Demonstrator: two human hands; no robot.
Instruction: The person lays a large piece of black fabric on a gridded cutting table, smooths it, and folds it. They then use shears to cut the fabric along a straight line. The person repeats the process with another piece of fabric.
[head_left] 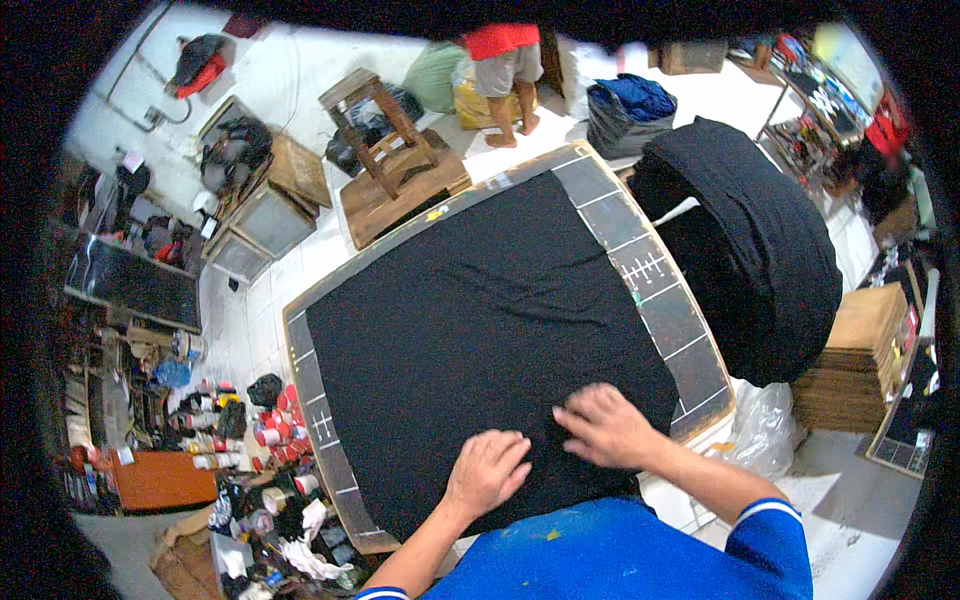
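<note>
Hands lie flat, fingers spread and gripping nothing, on the near edge of the black fabric sheet (480, 320) at lower centre: left hand (487, 470), right hand (603, 425). Cloth stretches away toward upper centre over the marked grey table (660, 290); the right hand is farther in.

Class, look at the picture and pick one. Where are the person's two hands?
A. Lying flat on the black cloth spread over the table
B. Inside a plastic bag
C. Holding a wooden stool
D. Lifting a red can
A: the left hand and right hand both lie palm down on the black cloth near the table's close edge.
</note>
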